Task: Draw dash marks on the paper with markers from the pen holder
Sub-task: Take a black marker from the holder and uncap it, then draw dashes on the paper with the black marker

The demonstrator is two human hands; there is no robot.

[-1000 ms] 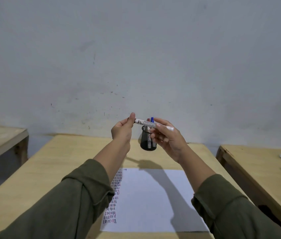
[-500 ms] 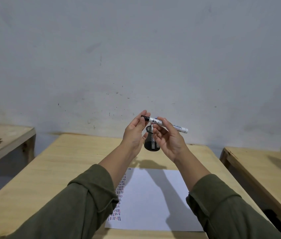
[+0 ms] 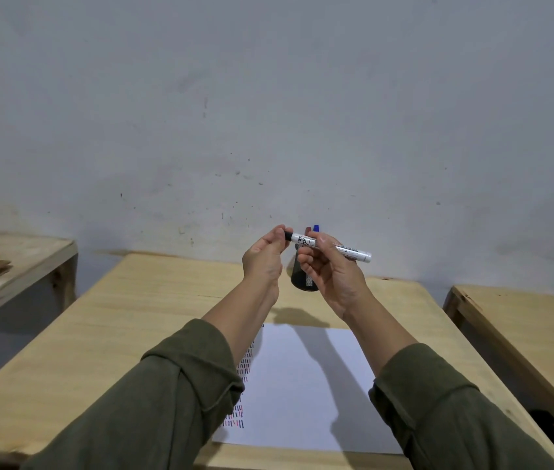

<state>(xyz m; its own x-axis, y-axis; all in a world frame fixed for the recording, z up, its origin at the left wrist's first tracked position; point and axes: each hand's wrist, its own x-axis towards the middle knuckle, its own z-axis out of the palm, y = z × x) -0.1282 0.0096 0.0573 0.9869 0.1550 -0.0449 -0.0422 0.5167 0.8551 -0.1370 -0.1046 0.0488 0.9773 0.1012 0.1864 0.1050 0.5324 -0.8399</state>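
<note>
I hold a white marker [image 3: 343, 248] with a black cap level above the table, in front of the wall. My right hand [image 3: 331, 273] grips its barrel near the middle. My left hand [image 3: 263, 257] pinches the black cap end with fingertips. Behind my hands stands a black mesh pen holder [image 3: 299, 278] with a blue-capped marker [image 3: 316, 228] sticking up from it. A white paper [image 3: 306, 385] lies on the wooden table [image 3: 106, 334], with columns of short red and black dashes along its left edge, partly hidden by my left sleeve.
A second wooden table [image 3: 14, 266] stands to the left with a flat brown object on it. A third wooden table [image 3: 523, 327] stands to the right across a narrow gap. A grey scuffed wall rises right behind the tables.
My left fingers have closed around the marker's black cap end, where half a second ago the hand was flatter beside it. The marker stays in my right hand at about the same height.
</note>
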